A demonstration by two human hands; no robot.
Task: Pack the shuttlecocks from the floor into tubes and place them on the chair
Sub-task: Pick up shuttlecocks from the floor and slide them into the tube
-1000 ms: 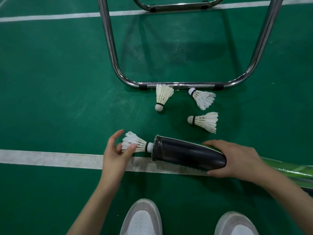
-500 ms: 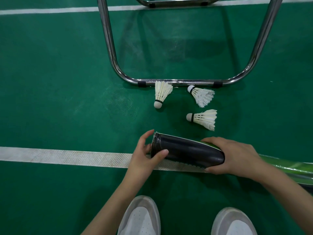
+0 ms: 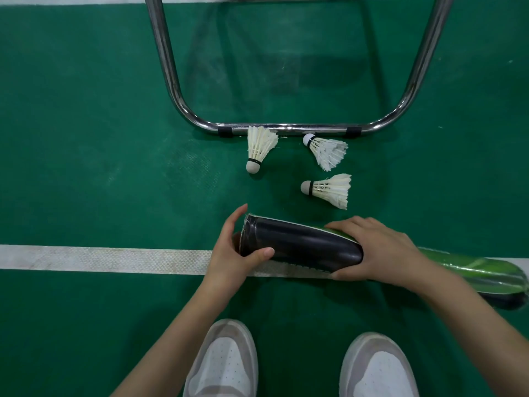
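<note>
Black-green shuttlecock tube (image 3: 300,246) lies on floor, long axis left-right. Left hand (image 3: 233,250) cups its open mouth; right hand (image 3: 375,250) grips mid-body. 3 loose shuttlecocks beyond tube; leftmost (image 3: 259,147) nearer left hand.

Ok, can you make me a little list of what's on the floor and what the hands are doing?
floor: green court floor with a white line
loose shuttlecocks: three, lying near the chair frame
tube: black and green tube lying on its side across the white line
left hand: left hand cupped at the tube's open end
right hand: right hand gripping the tube's middle
shoes: two white shoes
</note>
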